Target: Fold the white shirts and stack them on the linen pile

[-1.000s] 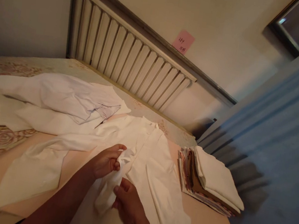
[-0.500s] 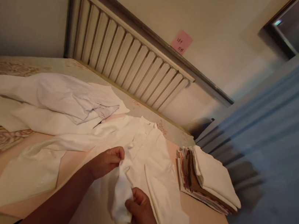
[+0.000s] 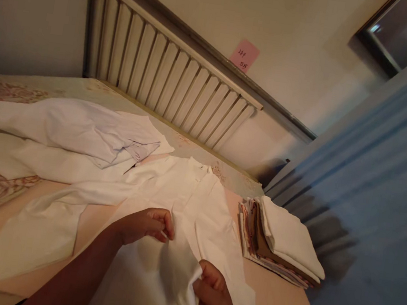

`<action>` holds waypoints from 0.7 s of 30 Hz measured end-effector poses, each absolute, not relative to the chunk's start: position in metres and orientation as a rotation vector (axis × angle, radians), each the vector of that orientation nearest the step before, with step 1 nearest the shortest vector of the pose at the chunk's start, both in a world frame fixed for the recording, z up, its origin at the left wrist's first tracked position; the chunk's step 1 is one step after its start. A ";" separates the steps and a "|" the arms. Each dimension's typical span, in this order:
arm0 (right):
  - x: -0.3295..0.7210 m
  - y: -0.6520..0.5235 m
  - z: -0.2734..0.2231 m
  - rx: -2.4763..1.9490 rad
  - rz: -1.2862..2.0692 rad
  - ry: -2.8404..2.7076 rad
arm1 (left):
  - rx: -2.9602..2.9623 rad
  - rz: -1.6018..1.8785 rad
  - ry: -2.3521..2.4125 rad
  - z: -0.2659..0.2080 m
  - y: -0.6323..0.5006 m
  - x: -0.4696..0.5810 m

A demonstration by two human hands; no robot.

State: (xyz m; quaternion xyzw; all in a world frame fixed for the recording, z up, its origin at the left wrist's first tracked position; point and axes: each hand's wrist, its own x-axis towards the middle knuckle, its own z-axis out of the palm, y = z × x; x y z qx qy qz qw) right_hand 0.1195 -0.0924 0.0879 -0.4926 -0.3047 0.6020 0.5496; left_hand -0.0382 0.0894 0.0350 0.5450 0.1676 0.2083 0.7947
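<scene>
A white long-sleeved shirt [image 3: 162,177] lies spread in front of me, its collar pointing away and one sleeve stretched out to the left. My left hand [image 3: 149,227] is closed at the shirt's front, fingers curled and pinching the cloth near the middle. Lower and to the right, my right hand [image 3: 216,296] grips a lifted edge of the same shirt between thumb and fingers. Between both hands the fabric hangs loosely raised, with shadow under it. The shirt's lower part runs out of view at the bottom.
Crumpled white and pale lilac garments [image 3: 66,128] lie at the left on a floral cover [image 3: 11,90]. A stack of folded clothes [image 3: 285,240] sits at the right, beside a blue curtain [image 3: 379,222]. Behind the bed is a radiator [image 3: 162,66]; a pink note [image 3: 245,55] hangs above.
My right hand has moved right and slightly down, drawing the bunched shirt edge outward and spreading it. My left hand has shifted slightly down and right. The view has turned a little.
</scene>
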 end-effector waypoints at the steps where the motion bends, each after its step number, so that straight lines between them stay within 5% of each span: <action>1: 0.120 -0.093 0.089 -1.152 1.437 -0.722 | 1.172 0.448 0.388 0.033 0.091 -0.037; 21: 0.124 -0.095 0.078 -1.369 1.491 -0.943 | 1.213 0.579 0.975 -0.007 0.112 -0.015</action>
